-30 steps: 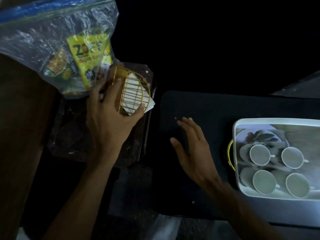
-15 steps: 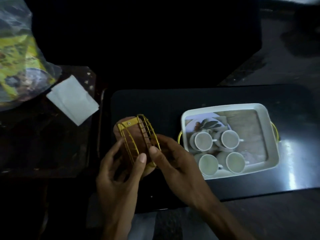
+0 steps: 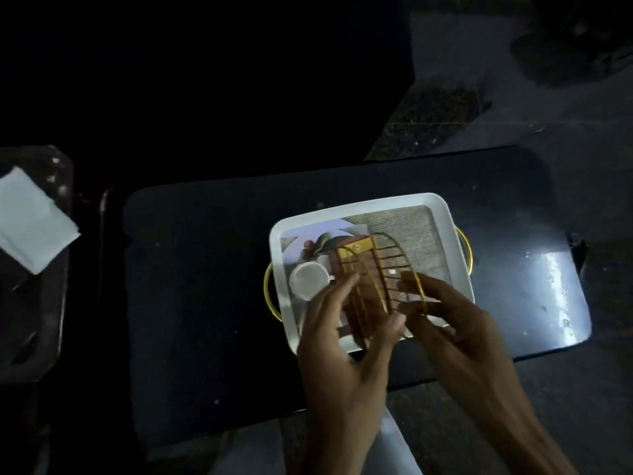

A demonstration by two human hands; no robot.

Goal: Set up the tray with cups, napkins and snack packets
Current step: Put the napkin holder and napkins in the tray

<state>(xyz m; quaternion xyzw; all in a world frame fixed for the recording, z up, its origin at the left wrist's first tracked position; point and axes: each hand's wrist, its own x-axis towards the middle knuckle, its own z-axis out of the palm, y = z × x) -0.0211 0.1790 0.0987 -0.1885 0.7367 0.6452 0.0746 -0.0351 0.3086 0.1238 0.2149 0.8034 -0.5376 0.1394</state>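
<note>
The likeliest slip, as I judged it, was the holder (image 3: 373, 275) coming down on a cup (image 3: 308, 281); only one cup showed plainly, at the tray's left side just beside the holder's wooden base, and whatever else stood under the hands was hidden; a careless descent could tip or chip it. A second risk lay in the grip itself; thin wire held at the fingertips could twist or slide out if either hand let go early (the dim light made the exact contact hard to read). The holder also looked empty, so the napkins (image 3: 30, 221) would have to be fetched from the far left, well apart from the tray.

The holder hung between both hands over the middle of the white tray (image 3: 445, 214), which sat on the black table (image 3: 191, 269); the left hand (image 3: 339, 344) held its left wire side with fingers laid along it and the thumb at the near end; the right hand (image 3: 459, 337) curled its fingers on the right wire arch; whether the base touched the tray I could not tell. No snack packets were in view.
</note>
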